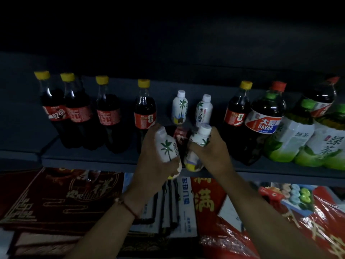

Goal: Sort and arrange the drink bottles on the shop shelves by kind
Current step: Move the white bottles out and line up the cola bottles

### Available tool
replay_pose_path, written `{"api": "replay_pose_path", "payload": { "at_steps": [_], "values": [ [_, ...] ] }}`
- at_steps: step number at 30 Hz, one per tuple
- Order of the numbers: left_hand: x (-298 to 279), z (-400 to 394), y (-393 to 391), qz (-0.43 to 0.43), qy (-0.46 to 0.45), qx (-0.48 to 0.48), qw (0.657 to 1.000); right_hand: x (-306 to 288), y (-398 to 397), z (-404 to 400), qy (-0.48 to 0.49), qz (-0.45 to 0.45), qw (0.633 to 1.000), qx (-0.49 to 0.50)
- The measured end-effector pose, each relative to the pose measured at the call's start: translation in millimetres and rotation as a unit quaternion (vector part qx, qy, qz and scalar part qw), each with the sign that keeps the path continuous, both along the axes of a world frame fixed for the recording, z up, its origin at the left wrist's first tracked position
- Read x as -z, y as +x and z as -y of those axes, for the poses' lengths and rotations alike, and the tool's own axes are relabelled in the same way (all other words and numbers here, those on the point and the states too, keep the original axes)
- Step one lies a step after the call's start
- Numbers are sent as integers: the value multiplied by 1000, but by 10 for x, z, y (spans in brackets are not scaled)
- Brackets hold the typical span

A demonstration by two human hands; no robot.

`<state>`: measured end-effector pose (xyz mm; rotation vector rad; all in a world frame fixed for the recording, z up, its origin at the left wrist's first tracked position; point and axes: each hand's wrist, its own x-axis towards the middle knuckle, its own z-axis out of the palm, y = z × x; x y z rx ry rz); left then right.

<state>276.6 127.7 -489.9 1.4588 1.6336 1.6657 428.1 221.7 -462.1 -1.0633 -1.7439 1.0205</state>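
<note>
Each hand grips a small white plastic bottle printed with a green palm tree, both at the front edge of the dark grey metal shelf [89, 161]. The left hand [155, 165] curls round a tilted bottle [167, 146]; the right hand [211, 152], at its 3 o'clock, wraps the neck of an upright one [200, 137]. At 12 o'clock two matching white bottles [179, 107] stand further back, flanked by tall dark cola bottles with yellow caps [78, 113]. Green tea bottles [291, 135] crowd the 3 o'clock end
</note>
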Motion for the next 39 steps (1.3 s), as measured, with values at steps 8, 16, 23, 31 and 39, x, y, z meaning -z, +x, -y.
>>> {"api": "replay_pose_path", "payload": {
  "at_steps": [8, 16, 23, 31, 39],
  "values": [
    [-1766, 862, 301, 167, -75, -54, 982, -1605, 654, 655, -261, -188, 947, 25],
    [-3795, 1300, 558, 210, -138, -97, 963, -3464, 1213, 1172, -402, -274, 871, 68],
    [-5190, 1093, 543, 111, -69, -85, 988, -4892, 1450, 912, -264, -248, 931, 49],
    [-5648, 765, 77, 19, -51, -128, 990, -5489, 840, 588, -133, -183, 974, 2],
    [-4962, 436, -516, -85, -98, -74, 989, -5107, -83, 405, -72, -29, 997, -25]
  ]
}}
